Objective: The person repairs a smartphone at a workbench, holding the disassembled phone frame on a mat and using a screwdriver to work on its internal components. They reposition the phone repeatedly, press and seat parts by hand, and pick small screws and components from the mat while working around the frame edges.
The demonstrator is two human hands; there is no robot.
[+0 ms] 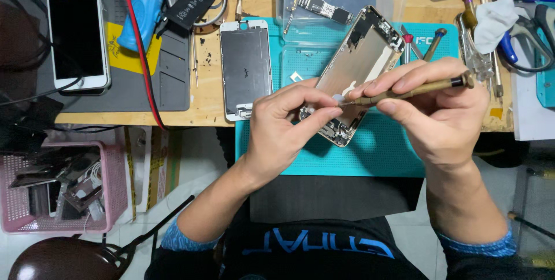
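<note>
The opened phone housing (358,66) is tilted above the teal mat (370,153) on the tabletop (202,109); judged thin, light and rigid but fragile at its exposed inner parts, it is best gripped by its metal side edges. The left hand (283,129) is closed on its lower end, thumb and fingertips pinching something small that cannot be made out, while the right hand (445,112) is closed around a slim brass-coloured screwdriver (413,90) whose tip meets the housing just beside the left fingertips. The lower end of the housing and the tip's contact point are hidden by the fingers.
</note>
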